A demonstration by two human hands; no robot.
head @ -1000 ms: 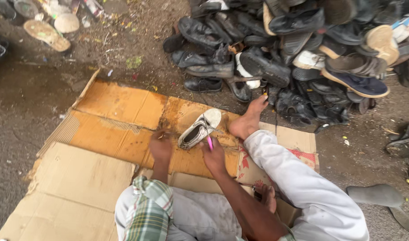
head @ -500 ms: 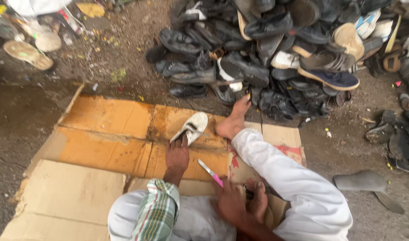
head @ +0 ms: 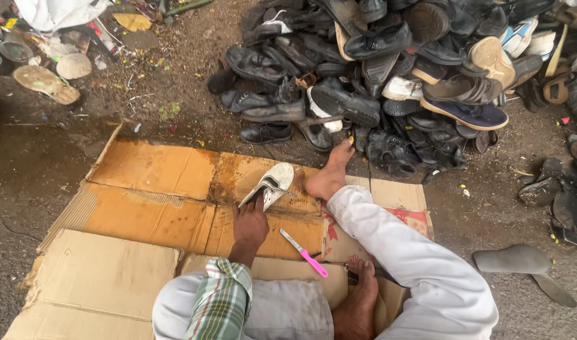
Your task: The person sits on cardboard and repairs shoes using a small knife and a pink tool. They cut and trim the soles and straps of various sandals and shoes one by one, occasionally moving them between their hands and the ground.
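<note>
Head view: left hand grips the heel end of a white sandal lying on flattened cardboard, just beside a bare foot. Right hand not visible, state can't be told. Pink-handled knife lies loose on the cardboard nearby. Shoe pile beyond.

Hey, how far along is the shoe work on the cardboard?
Done: no finished shoes show set apart, so it looks early. In hand: the left hand grips one white shoe on the cardboard, and the pink-handled knife lies loose beside it. Left: probably the large pile of dark shoes beyond the bare foot.
</note>
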